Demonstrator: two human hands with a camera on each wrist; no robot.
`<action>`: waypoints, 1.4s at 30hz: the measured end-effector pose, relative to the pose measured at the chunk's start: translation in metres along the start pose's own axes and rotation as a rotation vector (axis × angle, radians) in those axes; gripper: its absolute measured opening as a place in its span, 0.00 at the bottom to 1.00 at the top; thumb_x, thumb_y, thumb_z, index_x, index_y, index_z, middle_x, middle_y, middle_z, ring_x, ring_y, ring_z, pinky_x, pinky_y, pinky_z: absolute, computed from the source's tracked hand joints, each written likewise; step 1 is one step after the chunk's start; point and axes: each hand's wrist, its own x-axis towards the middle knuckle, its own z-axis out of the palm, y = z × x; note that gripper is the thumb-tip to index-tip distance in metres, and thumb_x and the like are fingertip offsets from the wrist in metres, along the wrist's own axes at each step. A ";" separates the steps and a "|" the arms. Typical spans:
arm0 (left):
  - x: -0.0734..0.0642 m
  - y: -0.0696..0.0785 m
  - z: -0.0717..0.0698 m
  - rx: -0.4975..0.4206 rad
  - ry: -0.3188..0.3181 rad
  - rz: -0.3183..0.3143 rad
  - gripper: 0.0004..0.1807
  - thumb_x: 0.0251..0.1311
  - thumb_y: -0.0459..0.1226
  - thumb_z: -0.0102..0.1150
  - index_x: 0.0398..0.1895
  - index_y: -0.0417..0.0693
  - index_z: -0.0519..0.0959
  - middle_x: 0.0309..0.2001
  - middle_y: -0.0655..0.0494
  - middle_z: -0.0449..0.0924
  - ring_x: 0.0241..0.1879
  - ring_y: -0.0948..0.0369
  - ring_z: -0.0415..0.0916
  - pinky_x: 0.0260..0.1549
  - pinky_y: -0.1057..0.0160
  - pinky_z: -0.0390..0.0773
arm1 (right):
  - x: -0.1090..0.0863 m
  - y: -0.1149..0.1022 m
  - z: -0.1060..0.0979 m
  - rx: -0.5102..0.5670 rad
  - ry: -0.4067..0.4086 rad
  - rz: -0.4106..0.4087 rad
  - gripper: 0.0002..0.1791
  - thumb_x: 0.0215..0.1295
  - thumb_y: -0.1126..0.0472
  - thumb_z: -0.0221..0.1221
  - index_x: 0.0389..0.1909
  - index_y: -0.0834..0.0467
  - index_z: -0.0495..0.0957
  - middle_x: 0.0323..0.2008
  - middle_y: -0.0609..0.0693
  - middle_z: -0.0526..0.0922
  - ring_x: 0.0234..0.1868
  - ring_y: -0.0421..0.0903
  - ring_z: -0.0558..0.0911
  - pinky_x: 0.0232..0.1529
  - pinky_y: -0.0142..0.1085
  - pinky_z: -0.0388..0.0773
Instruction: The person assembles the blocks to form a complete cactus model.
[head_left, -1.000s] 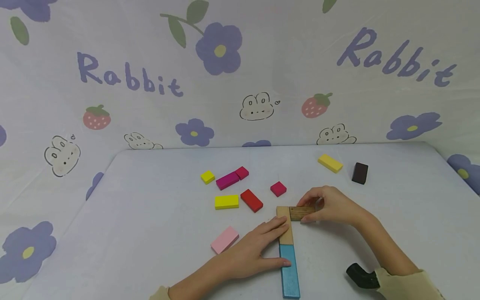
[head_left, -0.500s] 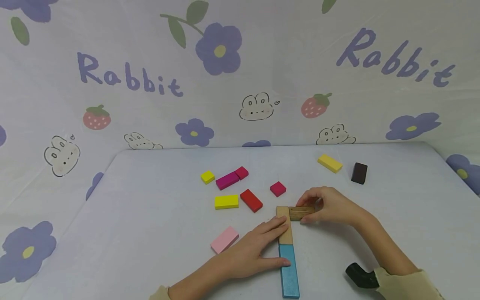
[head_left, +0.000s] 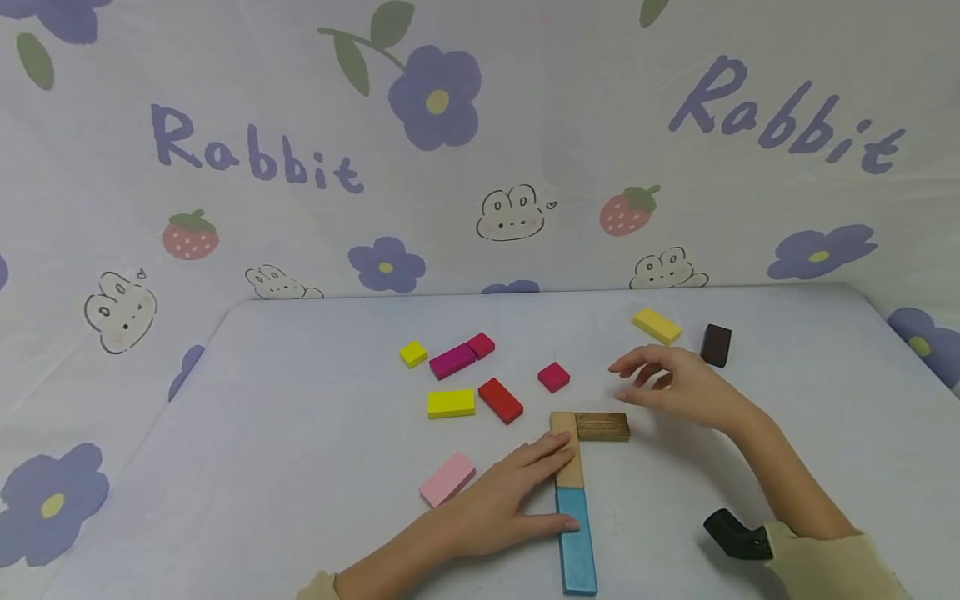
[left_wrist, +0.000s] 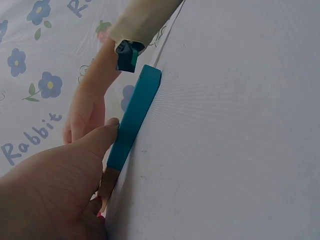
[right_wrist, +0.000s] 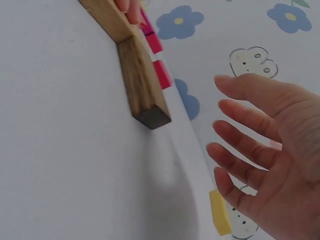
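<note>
A blue block (head_left: 577,558) and a light wood block (head_left: 567,467) lie end to end on the table. A dark brown wood-grain block (head_left: 604,427) sticks out to the right from the light block's far end, touching its side. My left hand (head_left: 498,510) rests on the row: fingertips on the light block, thumb on the blue one, which shows in the left wrist view too. My right hand (head_left: 686,387) hovers above and to the right of the brown block, its fingers loosely bent and holding nothing. In the right wrist view a gap separates it from the brown block (right_wrist: 140,82).
Left of the row lie a pink block (head_left: 447,479), a yellow block (head_left: 452,403), a red block (head_left: 501,401), a magenta block (head_left: 453,360) and small yellow and red pieces. A crimson square (head_left: 554,377) sits behind. Pale yellow (head_left: 656,326) and black (head_left: 716,345) blocks lie back right.
My right hand has let go of the brown block and lifted away, up and to the right. The block stays against the light wood one. My left hand has kept its place.
</note>
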 end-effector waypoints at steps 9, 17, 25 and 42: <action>-0.001 0.000 0.000 -0.004 0.007 0.007 0.44 0.73 0.59 0.60 0.85 0.56 0.56 0.85 0.67 0.48 0.84 0.62 0.47 0.79 0.53 0.60 | -0.003 0.006 -0.024 -0.056 0.160 0.063 0.19 0.72 0.61 0.67 0.59 0.64 0.81 0.53 0.62 0.85 0.50 0.53 0.83 0.44 0.26 0.79; -0.001 0.000 0.001 0.004 0.008 0.016 0.44 0.73 0.58 0.61 0.85 0.56 0.56 0.85 0.66 0.48 0.84 0.61 0.48 0.79 0.54 0.60 | -0.004 0.022 -0.037 -0.083 0.311 0.111 0.22 0.74 0.61 0.65 0.64 0.65 0.77 0.55 0.67 0.83 0.49 0.52 0.81 0.39 0.16 0.73; -0.001 0.000 0.001 0.001 0.006 0.019 0.44 0.73 0.58 0.60 0.85 0.56 0.56 0.86 0.66 0.47 0.84 0.61 0.47 0.79 0.54 0.59 | -0.007 0.039 -0.048 -0.117 0.418 0.172 0.26 0.77 0.59 0.60 0.70 0.66 0.72 0.61 0.70 0.79 0.56 0.66 0.80 0.45 0.35 0.76; -0.001 0.000 0.000 0.002 0.006 0.019 0.44 0.73 0.58 0.60 0.85 0.56 0.56 0.85 0.66 0.47 0.84 0.61 0.48 0.78 0.54 0.60 | -0.011 0.079 -0.053 -0.055 0.289 0.366 0.43 0.80 0.51 0.57 0.81 0.71 0.51 0.75 0.78 0.58 0.70 0.78 0.65 0.64 0.73 0.68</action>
